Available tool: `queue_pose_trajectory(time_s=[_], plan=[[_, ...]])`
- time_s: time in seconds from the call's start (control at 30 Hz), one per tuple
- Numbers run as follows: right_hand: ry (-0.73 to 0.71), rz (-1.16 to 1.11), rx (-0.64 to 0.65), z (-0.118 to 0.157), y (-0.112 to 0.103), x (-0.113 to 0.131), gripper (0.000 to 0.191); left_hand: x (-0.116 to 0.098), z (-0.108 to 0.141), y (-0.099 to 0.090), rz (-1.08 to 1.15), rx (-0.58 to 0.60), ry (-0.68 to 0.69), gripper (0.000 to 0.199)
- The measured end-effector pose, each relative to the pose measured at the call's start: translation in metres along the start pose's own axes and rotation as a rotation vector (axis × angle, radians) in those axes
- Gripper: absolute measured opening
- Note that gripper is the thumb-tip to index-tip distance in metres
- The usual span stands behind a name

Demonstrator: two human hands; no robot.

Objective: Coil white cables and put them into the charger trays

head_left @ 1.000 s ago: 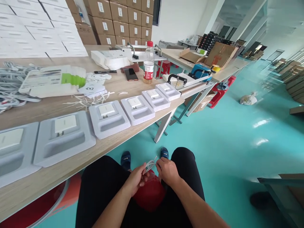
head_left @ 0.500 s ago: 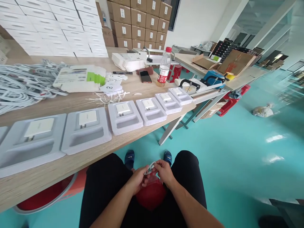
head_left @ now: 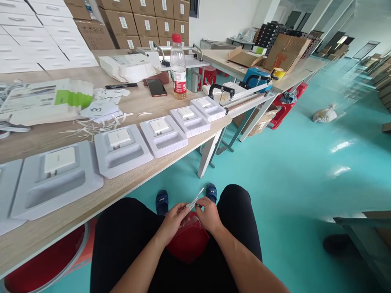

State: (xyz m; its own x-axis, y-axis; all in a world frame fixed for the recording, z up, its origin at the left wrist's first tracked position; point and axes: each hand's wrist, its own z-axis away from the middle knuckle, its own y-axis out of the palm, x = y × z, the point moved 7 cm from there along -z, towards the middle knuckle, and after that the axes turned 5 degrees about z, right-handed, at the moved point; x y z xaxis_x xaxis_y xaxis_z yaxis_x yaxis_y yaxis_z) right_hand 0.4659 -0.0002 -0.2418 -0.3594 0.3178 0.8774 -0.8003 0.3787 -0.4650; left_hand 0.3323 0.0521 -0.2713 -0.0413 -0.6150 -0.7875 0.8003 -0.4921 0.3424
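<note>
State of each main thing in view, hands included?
Left hand: gripping the cable.
Right hand: fingers bent, at the cable.
Cable: bundled, one end sticking out.
Trays: in a row, chargers set in them.
Bottle: upright, capped, part full.
Phone: flat, screen dark.
Pen: lying flat.

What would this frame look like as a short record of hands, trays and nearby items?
left hand: holds thin bundled white cable
right hand: at the cable, grip partly hidden
surface: light wood-grain table
along its edge: row of pale grey moulded trays
in each uncropped tray: flat white charger block
beyond trays: red-capped clear plastic bottle, rectangular black phone
</note>
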Motion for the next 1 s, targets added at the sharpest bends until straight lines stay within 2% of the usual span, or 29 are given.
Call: queue_pose_trajectory(time_s=[0.17,0.3,0.43,0.47,0.6,0.8,1.0], plan=[[-0.014,-0.114,0.058,0.004,0.003,0.001,0.039,-0.004,-0.003,-0.007,-0.038,-0.037,0.066,0.053],[0.126,-0.239,0.026,0.001,0.003,-0.016,0.035,-0.011,-0.002,-0.021,-0.063,-0.132,0.112,0.054],[0.201,-0.284,-0.030,-0.009,-0.003,-0.029,0.049,-0.019,0.001,-0.021,-0.136,-0.130,0.117,0.043],[0.199,-0.284,-0.016,-0.011,-0.003,-0.029,0.048,-0.019,0.002,-0.019,-0.144,-0.121,0.115,0.041],[0.169,-0.254,0.043,-0.012,-0.001,-0.024,0.023,-0.014,0.000,-0.017,-0.098,-0.104,0.065,0.041],[0.104,-0.213,0.060,-0.007,0.004,-0.019,0.020,0.004,-0.004,-0.026,0.033,-0.144,-0.081,0.026],[0.025,-0.080,0.052,-0.007,0.003,-0.015,0.016,0.001,0.001,-0.034,0.062,-0.211,-0.099,0.023]])
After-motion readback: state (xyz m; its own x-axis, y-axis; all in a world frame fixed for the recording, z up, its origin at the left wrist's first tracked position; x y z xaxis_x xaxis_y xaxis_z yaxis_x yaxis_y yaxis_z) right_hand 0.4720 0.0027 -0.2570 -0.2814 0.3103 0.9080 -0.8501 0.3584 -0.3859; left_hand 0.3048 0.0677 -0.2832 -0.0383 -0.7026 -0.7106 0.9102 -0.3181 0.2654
